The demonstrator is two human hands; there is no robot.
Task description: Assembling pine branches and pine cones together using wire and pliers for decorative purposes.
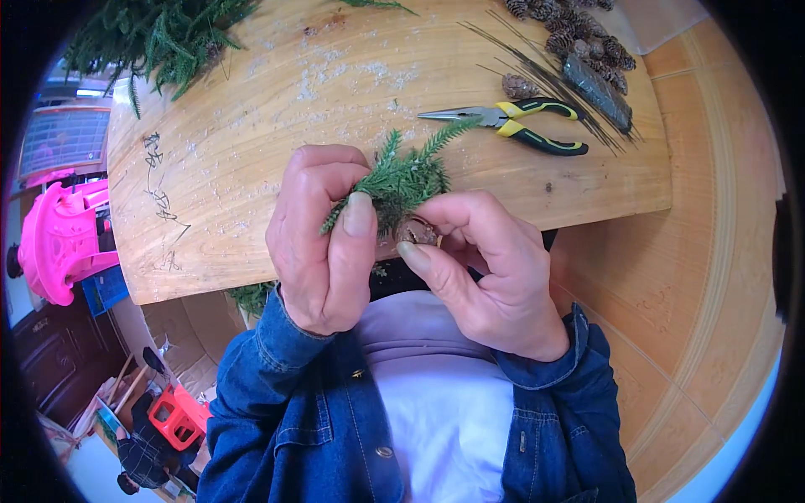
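A small green sprig of artificial pine (pixel 407 178) is pinched between the thumb and fingers of my left hand (pixel 323 235). Against its lower end sits a brown pine cone (pixel 417 231), gripped by the thumb and forefinger of my right hand (pixel 495 272). Both hands meet over the near edge of the wooden table (pixel 251 184). Just beyond them lie needle-nose pliers (pixel 507 123) with yellow and black handles, jaws pointing left. Whether a wire joins cone and sprig is hidden by my fingers.
Several pine cones (pixel 587 38) are heaped at the far right, beside thin dark wires (pixel 545 71) and a wrapped dark bundle (pixel 597 90). One loose cone (pixel 520 86) lies near the pliers. Green branches (pixel 168 42) cover the far left corner. A pink plastic chair (pixel 63 239) stands left.
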